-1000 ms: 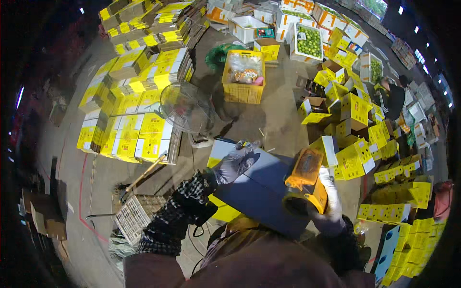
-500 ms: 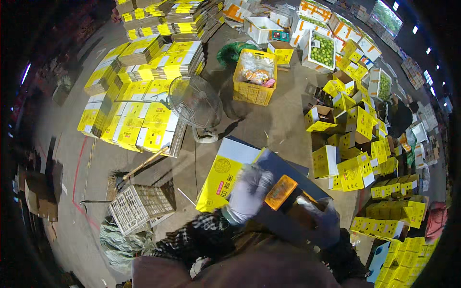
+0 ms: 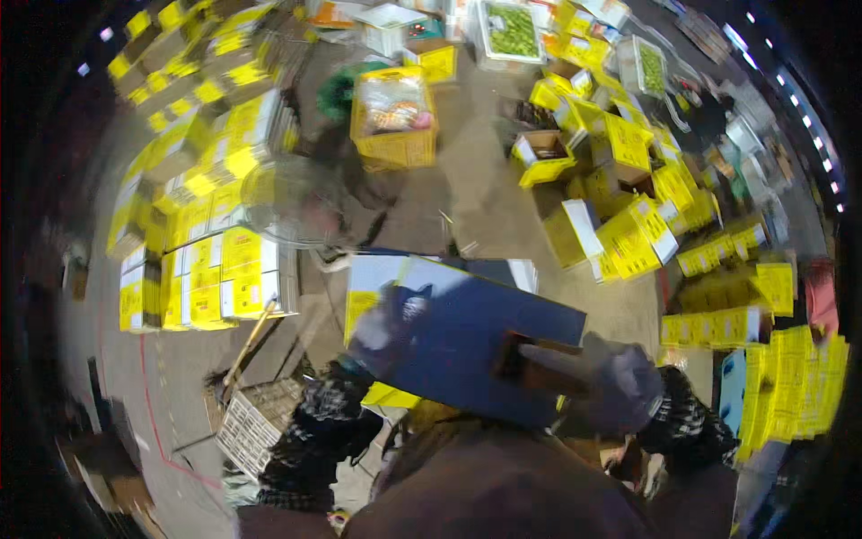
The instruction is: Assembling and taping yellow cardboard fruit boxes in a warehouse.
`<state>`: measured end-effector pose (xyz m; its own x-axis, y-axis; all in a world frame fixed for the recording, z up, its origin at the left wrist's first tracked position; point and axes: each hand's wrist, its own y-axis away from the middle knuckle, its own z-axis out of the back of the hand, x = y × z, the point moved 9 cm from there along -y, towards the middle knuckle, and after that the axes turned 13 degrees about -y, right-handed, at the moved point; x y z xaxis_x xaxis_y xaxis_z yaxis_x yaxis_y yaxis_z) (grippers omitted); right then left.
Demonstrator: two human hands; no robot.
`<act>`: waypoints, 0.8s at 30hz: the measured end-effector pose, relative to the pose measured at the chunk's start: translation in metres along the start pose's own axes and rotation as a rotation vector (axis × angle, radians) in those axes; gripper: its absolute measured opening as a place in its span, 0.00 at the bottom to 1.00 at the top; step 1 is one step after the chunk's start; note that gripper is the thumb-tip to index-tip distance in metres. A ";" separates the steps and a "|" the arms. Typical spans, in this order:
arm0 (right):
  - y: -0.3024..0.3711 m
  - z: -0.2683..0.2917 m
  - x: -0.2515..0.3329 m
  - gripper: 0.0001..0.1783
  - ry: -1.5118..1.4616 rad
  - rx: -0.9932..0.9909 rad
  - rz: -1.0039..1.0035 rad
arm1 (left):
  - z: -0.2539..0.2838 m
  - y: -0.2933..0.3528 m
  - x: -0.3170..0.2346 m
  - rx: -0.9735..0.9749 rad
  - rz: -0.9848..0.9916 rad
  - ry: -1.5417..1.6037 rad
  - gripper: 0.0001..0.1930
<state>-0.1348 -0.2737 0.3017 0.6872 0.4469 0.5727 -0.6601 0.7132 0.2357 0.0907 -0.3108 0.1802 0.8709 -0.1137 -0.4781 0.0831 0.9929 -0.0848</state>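
Flat blue-faced carton [image 3: 485,310] spread in front of the torso, 2 gloved grips at work on it.
Left grip [image 3: 382,334] lies over the carton's left part; blur and shadow hide the fingers, cannot tell whether it pinches or merely rests. Right grip [image 3: 620,382] appears closed round the right end of a boxy dark tool [image 3: 539,353], over the carton's right part. Carton judged light, fairly stiff, apt to bend at a crease and slip under smooth gloves; best steadied by 2 opposite edges. Tool likely rigid, heavier; take it by the body.
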 end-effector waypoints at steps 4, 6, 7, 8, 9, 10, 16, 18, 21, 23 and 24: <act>0.071 0.003 -0.060 0.28 0.175 0.129 -0.185 | -0.001 0.010 0.027 0.110 0.190 0.059 0.26; 0.093 -0.029 -0.116 0.27 0.075 0.018 -0.145 | 0.002 0.000 0.008 0.117 0.190 0.118 0.30; 0.101 -0.053 -0.145 0.26 0.023 -0.054 -0.109 | -0.002 -0.002 0.009 0.121 0.157 0.099 0.30; 0.105 -0.083 -0.175 0.25 -0.003 -0.104 -0.107 | -0.013 0.001 0.016 0.087 0.052 -0.033 0.29; 0.100 -0.116 -0.201 0.24 -0.034 -0.129 -0.139 | -0.012 -0.003 0.011 0.146 0.027 -0.163 0.29; 0.086 -0.141 -0.213 0.23 -0.085 -0.172 -0.140 | -0.011 -0.006 0.006 0.201 -0.005 -0.296 0.30; 0.047 -0.117 -0.178 0.20 -0.273 -0.521 -0.217 | 0.047 -0.066 -0.081 0.173 0.069 0.074 0.32; 0.061 -0.076 -0.189 0.19 -0.202 -0.554 -0.228 | 0.091 -0.121 -0.146 0.251 -0.190 1.246 0.28; 0.106 0.029 -0.240 0.35 -0.998 -1.175 0.033 | 0.107 -0.166 -0.201 -0.201 -0.351 0.869 0.26; 0.098 0.026 -0.231 0.39 -1.419 -1.107 0.238 | 0.050 -0.175 -0.153 -0.227 -0.338 0.412 0.32; 0.090 0.026 -0.199 0.48 -1.446 -0.939 0.264 | 0.011 -0.174 -0.099 -0.166 -0.310 0.169 0.35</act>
<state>-0.3388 -0.3128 0.2293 -0.5477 0.1645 0.8203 0.0443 0.9848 -0.1679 -0.0047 -0.4718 0.2522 0.7236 -0.4250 -0.5439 0.2379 0.8933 -0.3814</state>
